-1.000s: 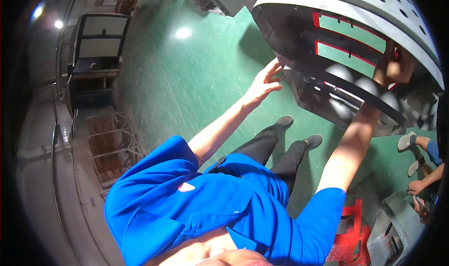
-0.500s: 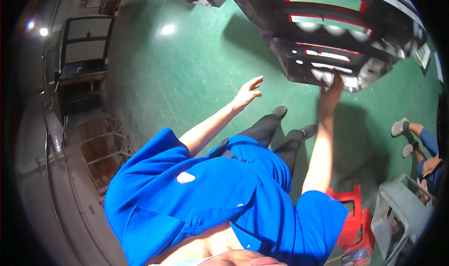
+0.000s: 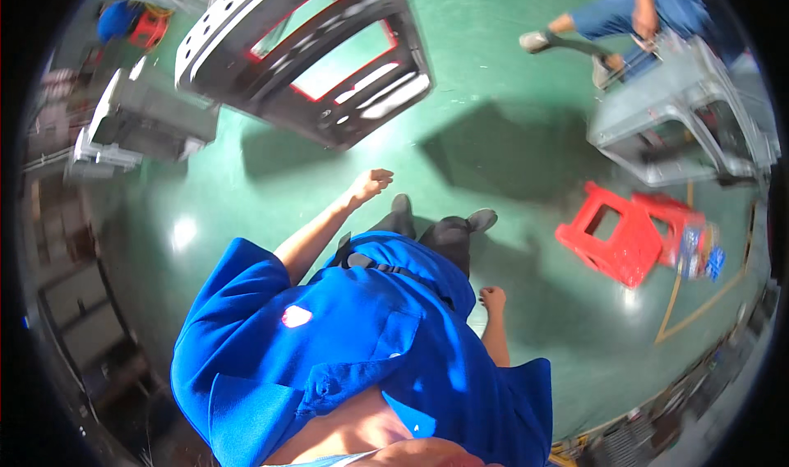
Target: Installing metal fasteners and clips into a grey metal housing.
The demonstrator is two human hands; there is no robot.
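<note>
My left hand (image 3: 371, 185) is held out in front of me, its fingers loosely bent and holding nothing. Beyond it, with a gap between, stands a large dark panel-like part (image 3: 279, 85) with a pale rim and red-edged rectangular openings. My right hand (image 3: 493, 299) hangs low beside my right hip, fingers slightly curled and a little blurred, with no object visible in it. Neither hand touches anything.
Red plastic stools (image 3: 620, 241) stand on the green floor at right, a blue packet (image 3: 713, 262) beside them. Behind is a grey metal frame (image 3: 682, 122), with a person's hand (image 3: 645, 23) near it. Grey equipment (image 3: 156, 114) stands at far left.
My right hand has come away from the dark part and dropped to my side. The view has turned right, so the part now appears farther left and the stools nearer the middle.
</note>
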